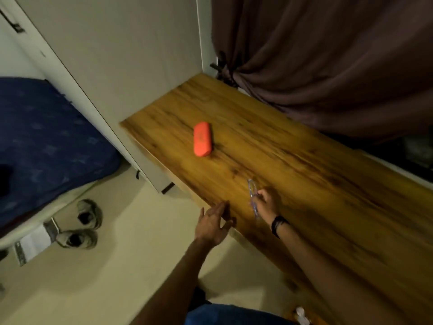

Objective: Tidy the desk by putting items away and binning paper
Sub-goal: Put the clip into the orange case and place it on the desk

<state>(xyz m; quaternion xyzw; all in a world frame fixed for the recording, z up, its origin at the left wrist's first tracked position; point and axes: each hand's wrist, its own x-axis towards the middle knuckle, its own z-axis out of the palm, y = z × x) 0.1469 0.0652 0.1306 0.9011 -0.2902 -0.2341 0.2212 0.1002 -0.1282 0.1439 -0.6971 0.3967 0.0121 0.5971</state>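
Note:
An orange glasses case lies shut on the wooden desk, toward its far left end. My right hand is over the desk's near edge, closed on a pair of clear, bluish-framed glasses that stick out on the thumb side. A black band sits on that wrist. My left hand hovers at the desk's front edge, just left of the right hand, fingers spread and holding nothing. A bit of crumpled white paper shows at the bottom edge of the view.
A brown curtain hangs behind the desk. A white cabinet panel stands at the desk's left end. A bed with a blue cover is at far left, with two shoes on the cream floor beside it.

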